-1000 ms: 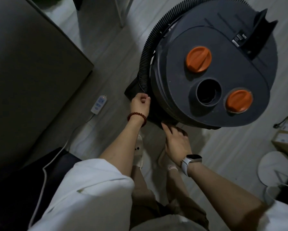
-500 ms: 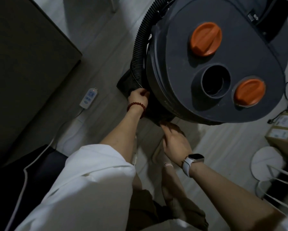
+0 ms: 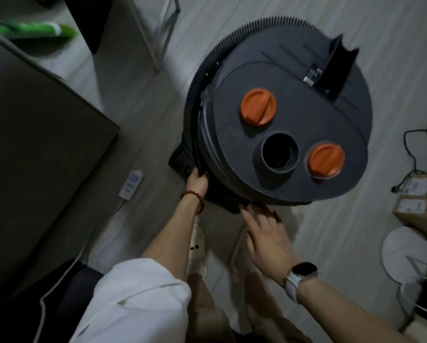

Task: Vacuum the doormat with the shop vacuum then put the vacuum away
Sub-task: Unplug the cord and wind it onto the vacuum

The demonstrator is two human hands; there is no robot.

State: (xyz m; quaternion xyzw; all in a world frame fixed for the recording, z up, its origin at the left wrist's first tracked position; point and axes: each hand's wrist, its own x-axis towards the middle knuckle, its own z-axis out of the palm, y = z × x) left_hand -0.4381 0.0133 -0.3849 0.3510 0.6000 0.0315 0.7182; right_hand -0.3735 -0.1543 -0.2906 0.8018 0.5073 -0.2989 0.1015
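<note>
Shop vacuum (image 3: pixel 294 125) fills centre and upper right of frame, standing on pale floor (image 3: pixel 143 100); dark lid, two orange caps (image 3: pixel 258 107), open round port (image 3: pixel 279 152) between them. Ribbed black hose (image 3: pixel 207 60) curls round its left and top edge. Left hand (image 3: pixel 197 182) grips hose end at vacuum's lower left. Right hand (image 3: pixel 269 233), fingers straight, touches vacuum's lower rim. Small label near handle (image 3: pixel 337 68) unreadable. Cardboard boxes (image 3: pixel 420 201) at right edge carry white labels, text too blurred. White remote (image 3: pixel 131 184) on floor, left of centre.
</note>
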